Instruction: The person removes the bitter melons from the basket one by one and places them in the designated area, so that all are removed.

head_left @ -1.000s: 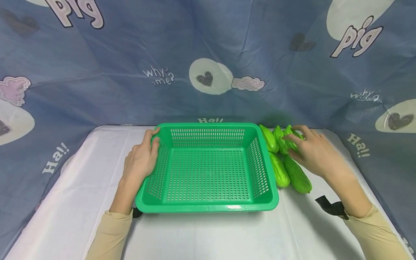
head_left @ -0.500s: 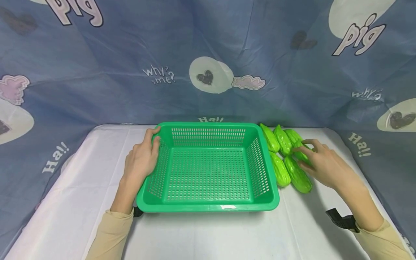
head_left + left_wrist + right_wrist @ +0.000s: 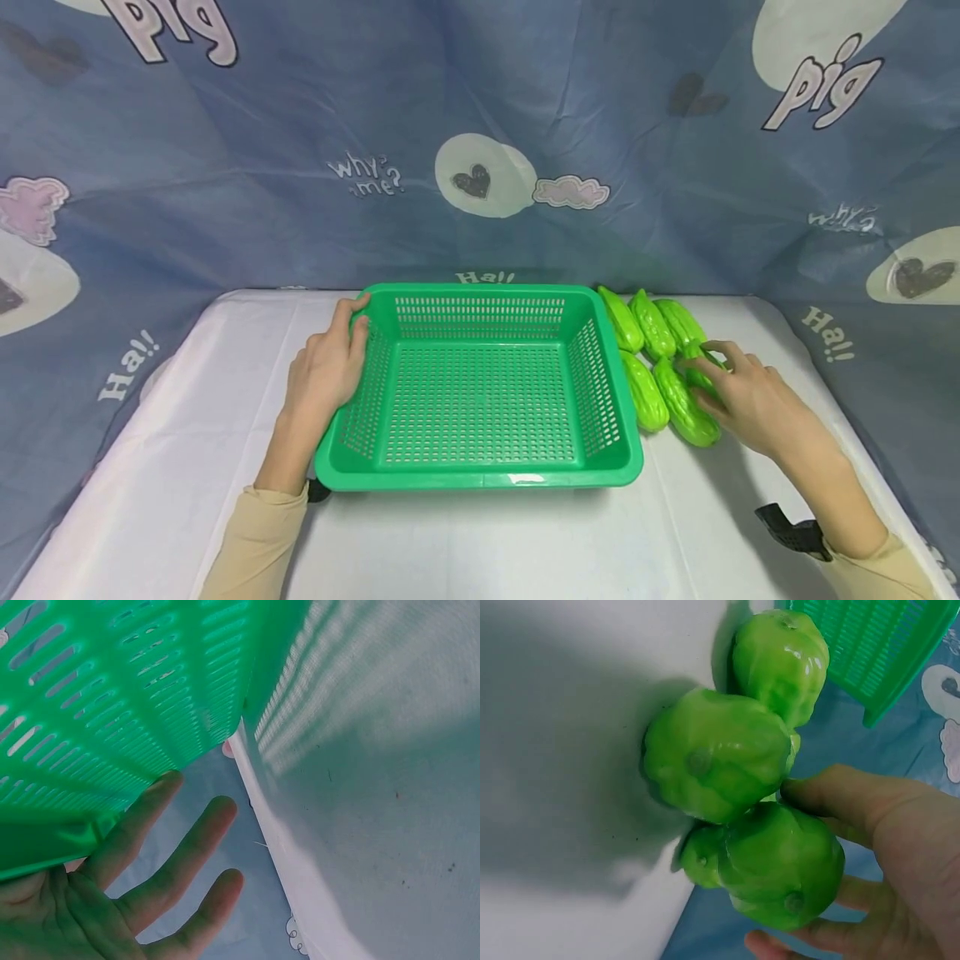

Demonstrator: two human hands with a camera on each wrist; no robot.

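Note:
A green plastic basket (image 3: 480,478) with slotted walls stands on the white table. At its left rim my left hand (image 3: 322,367) grips the edge; the left wrist view shows spread fingers (image 3: 180,862) along the outer wall. To the basket's right, glossy ribbed green gourds lie in two rows. My right hand (image 3: 757,404) holds the rightmost front gourd (image 3: 784,862), thumb on one side and fingers on the other, partly hiding it in the head view. Beside it lies another gourd (image 3: 712,757), and the back right gourd (image 3: 681,323) is just behind.
White cloth covers the table (image 3: 487,550). A blue printed curtain (image 3: 480,100) rises along the back edge and both sides. The gourds sit close against the basket's right wall, including one front gourd (image 3: 643,392) and one back gourd (image 3: 621,319).
My right hand has come nearer and to the right, from the back of the gourds to the front row, with a gourd in it. The left hand and basket have stayed put.

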